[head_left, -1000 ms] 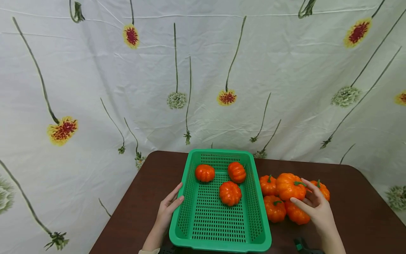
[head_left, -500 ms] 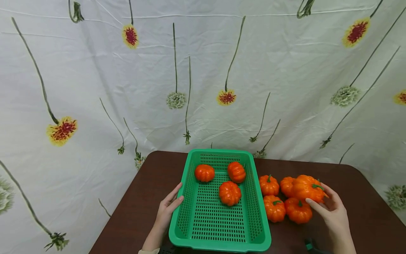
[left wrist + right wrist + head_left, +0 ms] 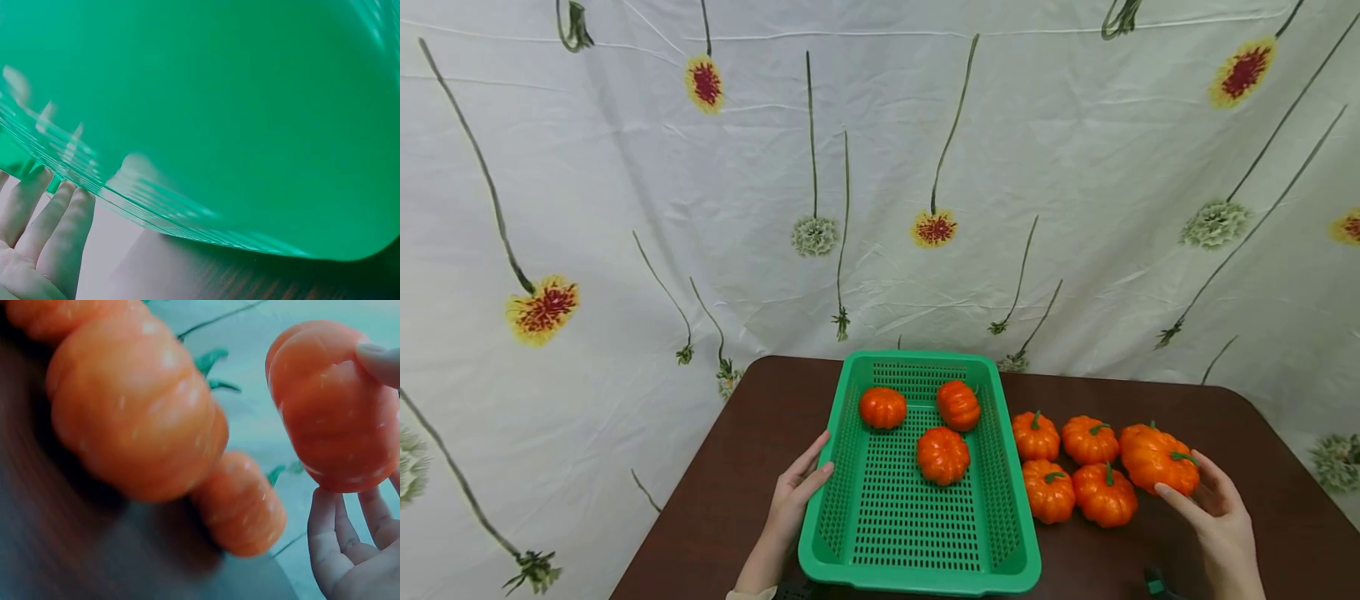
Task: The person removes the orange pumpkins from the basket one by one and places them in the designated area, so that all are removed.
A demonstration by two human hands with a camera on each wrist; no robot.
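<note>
My right hand pinches 1 orange pumpkin between thumb and fingers, at 3 o'clock from 1 green basket. My left hand touches the basket at 9 o'clock, fingers extended. Inside lie 3 redder pumpkins: 1 at 11 o'clock, 1 at 1 o'clock, 1 near the middle. The table bears 5 other pumpkins, 1 partly hidden behind mine.
</note>
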